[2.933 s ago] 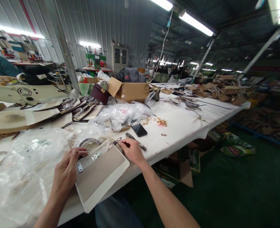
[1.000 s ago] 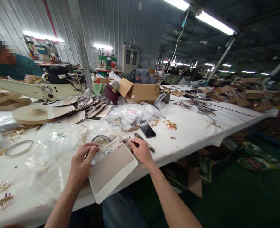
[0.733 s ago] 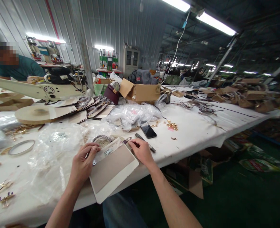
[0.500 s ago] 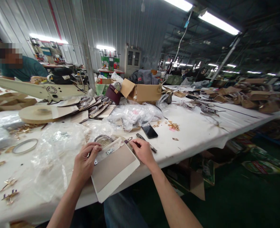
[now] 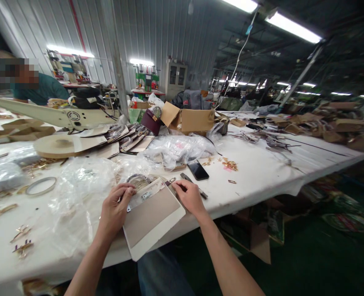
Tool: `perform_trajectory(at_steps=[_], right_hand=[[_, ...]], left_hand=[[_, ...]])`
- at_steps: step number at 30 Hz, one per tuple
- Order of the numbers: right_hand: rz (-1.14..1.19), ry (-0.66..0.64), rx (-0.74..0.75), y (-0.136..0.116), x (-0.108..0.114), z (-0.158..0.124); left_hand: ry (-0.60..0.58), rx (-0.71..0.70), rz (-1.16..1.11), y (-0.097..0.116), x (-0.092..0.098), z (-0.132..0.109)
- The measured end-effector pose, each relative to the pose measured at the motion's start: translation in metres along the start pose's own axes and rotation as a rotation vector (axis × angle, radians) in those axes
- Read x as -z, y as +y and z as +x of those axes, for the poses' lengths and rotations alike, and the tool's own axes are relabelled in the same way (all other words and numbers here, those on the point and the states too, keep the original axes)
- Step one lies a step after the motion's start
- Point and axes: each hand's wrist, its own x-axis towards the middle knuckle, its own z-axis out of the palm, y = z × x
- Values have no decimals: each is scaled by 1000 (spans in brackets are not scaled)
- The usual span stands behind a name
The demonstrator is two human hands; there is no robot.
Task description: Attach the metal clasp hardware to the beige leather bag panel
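A flat beige bag panel (image 5: 155, 211) with pale edges lies tilted over the table's front edge, above my lap. A small metal plate (image 5: 146, 195) sits near its upper side. At its upper left edge my left hand (image 5: 115, 205) has thumb and fingers pinched together; what is between them is hidden. My right hand (image 5: 189, 196) pinches a short dark strap tab (image 5: 168, 181) at the upper right corner. That tab carries a gold-coloured metal ring (image 5: 172, 180). Behind the panel curves a bag handle (image 5: 138, 179), partly covered. Pliers-like tool (image 5: 186, 178) lies beyond my right hand.
A black phone (image 5: 198, 170) and gold metal fittings (image 5: 229, 164) lie beyond my right hand. Crumpled clear plastic (image 5: 79, 185) and a tape ring (image 5: 41, 186) are on the left. Stacked panels (image 5: 129, 142) and a cardboard box (image 5: 197, 120) stand farther back. A person (image 5: 41, 88) leans at far left.
The whole scene has shifted slightly to the right in view as the head turned. Both hands keep nearly the same places on the panel.
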Motion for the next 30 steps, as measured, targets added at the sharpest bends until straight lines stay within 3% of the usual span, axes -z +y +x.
perform_trajectory(at_steps=[30], right_hand=[[10,-11,-14,-1,0,0]], left_hand=[[0,-4,-28,-7,-2,-3]])
